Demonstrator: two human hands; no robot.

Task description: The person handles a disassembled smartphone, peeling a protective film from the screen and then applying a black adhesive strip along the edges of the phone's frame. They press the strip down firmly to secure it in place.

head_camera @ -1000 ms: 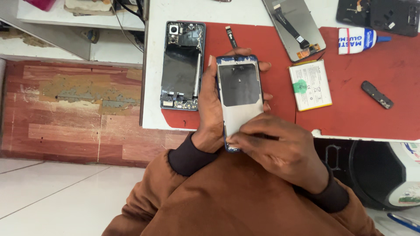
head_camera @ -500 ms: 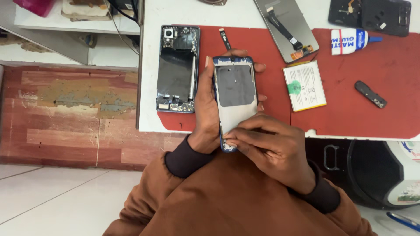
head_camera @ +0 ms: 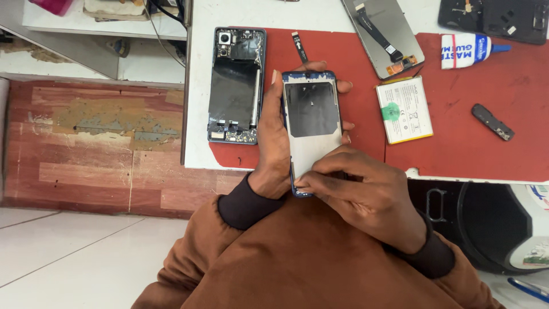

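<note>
Left hand [head_camera: 274, 149] grips the phone frame [head_camera: 311, 123]; right hand [head_camera: 357, 191] pinches closed at its lower edge. Best kept steady, working gently, with the battery [head_camera: 405, 110] lying just right.

The right hand [head_camera: 366, 197] covers the lower end of the held blue phone frame [head_camera: 311, 123]; the contact point beneath its fingertips cannot be seen. The left hand [head_camera: 273, 151] hides the frame's near edge. Beyond the grip, the dark panel [head_camera: 494, 20] is cut off by the top edge.
</note>
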